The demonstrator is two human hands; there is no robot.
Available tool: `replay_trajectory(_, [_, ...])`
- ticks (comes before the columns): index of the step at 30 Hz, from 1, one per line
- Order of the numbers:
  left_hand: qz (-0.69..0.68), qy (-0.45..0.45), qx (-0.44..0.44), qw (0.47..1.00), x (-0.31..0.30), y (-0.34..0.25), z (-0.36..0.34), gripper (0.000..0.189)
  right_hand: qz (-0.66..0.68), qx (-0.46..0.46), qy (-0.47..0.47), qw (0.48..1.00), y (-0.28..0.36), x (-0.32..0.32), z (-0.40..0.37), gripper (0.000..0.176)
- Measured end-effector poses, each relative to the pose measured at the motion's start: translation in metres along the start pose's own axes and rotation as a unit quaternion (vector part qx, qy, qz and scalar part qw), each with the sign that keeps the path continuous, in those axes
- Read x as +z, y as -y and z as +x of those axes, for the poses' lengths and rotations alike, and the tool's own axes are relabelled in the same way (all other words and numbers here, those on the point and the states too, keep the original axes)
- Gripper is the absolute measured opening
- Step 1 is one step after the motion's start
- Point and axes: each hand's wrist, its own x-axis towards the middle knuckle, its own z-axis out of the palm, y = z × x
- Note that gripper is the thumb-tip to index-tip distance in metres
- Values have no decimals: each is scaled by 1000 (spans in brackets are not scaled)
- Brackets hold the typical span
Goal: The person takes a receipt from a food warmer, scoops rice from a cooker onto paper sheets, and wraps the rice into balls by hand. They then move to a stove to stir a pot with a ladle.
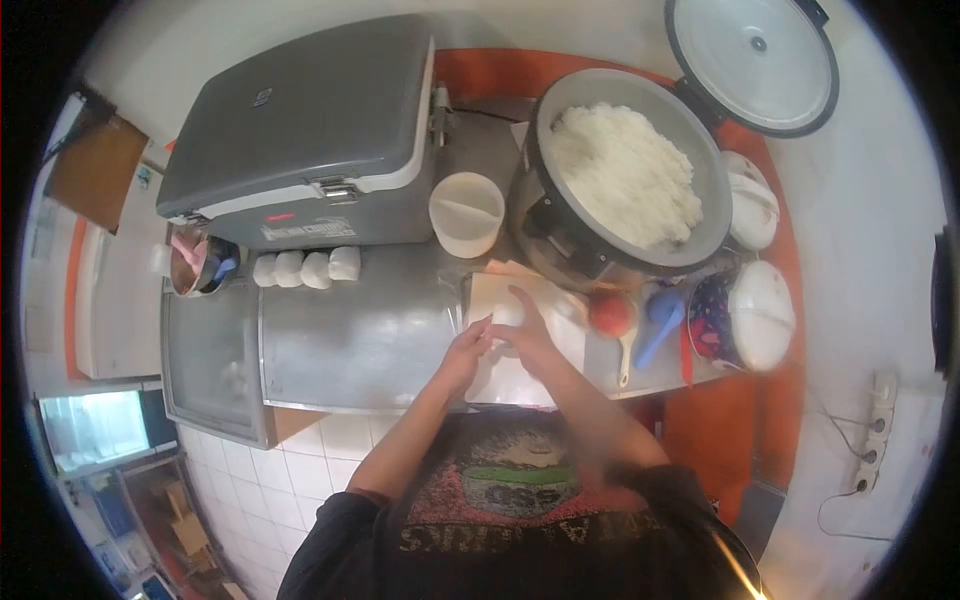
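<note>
Over sheets of pale wrapping paper (530, 375) at the counter's front edge, both my hands meet around a white rounded lump (507, 311). It looks like rice, but it is too small to tell for sure. My right hand (527, 332) curves its fingers around the lump's far and right sides. From the lower left, my left hand (466, 353) closes its fingers against the near side, its fingertips partly hidden. Just right of the paper lie a red round thing (611, 314), a pale-handled utensil (627, 360) and a blue rice paddle (661, 325).
A large open rice cooker (540, 200) full of cooked rice (625, 175) stands behind my right hand. Left of it are a white tub (466, 215) and a grey cooler box (300, 130). Several white wrapped bundles (315, 269) line the metal counter (350, 345). A lidded patterned pot (710, 325) stands right.
</note>
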Motion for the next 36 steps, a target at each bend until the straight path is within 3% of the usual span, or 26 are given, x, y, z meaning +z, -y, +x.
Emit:
replay_trajectory(3, [90, -42, 63, 993, -12, -4, 12, 52, 56, 26, 0, 998, 4, 9, 15, 90])
replay_trajectory(6, [5, -60, 56, 997, -4, -10, 12, 56, 68, -14, -10, 998, 4, 31, 35, 96])
replay_trajectory(9, [-111, -157, 158, 969, -2, -19, 16, 60, 146, 19, 52, 988, 0, 47, 49, 95])
replay_trajectory(11, [-233, -165, 136, 949, -13, -35, 17, 55, 93, -13, 26, 995, -7, 48, 43, 83])
replay_trajectory(13, [-313, -209, 136, 917, -34, -44, 23, 51, 12, -5, -9, 1000, 2, 30, 31, 73])
replay_trajectory(14, [-288, -243, 134, 917, -45, -51, 23, 49, 2, -21, -33, 999, -9, 9, 31, 67])
replay_trajectory(16, [-274, -340, 111, 893, -90, -42, 48, 56, -33, -90, -133, 986, -74, -65, 41, 54])
replay_trajectory(18, [-255, -408, 77, 873, -131, -39, 73, 61, -111, -164, -312, 929, -116, -140, 40, 42])
replay_trajectory(19, [-243, -429, 55, 868, -148, -43, 83, 62, -203, -249, -384, 866, -120, -167, 34, 38])
replay_trajectory(21, [-252, -436, 61, 862, -165, -51, 98, 64, -388, -334, -579, 634, -126, -221, 22, 32])
replay_trajectory(22, [-272, -423, 91, 860, -170, -54, 102, 64, -388, -337, -576, 636, -124, -240, 17, 32])
replay_trajectory(23, [-291, -409, 121, 856, -176, -55, 106, 65, -433, -296, -660, 539, -121, -257, 13, 33])
replay_trajectory(25, [-138, -443, 133, 876, -217, -7, 138, 63, -414, -221, -680, 564, -116, -279, 7, 35])
replay_trajectory(27, [-103, -482, 123, 861, -220, -6, 140, 62, -370, -152, -665, 631, -115, -292, 7, 36])
replay_trajectory(29, [-189, -527, 94, 823, -171, -58, 114, 61, -338, -111, -652, 670, -111, -299, 8, 37])
replay_trajectory(32, [-171, -687, 250, 660, -176, -72, 102, 66, -305, -86, -641, 699, -104, -306, 7, 40])
replay_trajectory(36, [-101, -564, 307, 760, -253, -29, 97, 78, -245, -95, -631, 730, -97, -304, -12, 42])
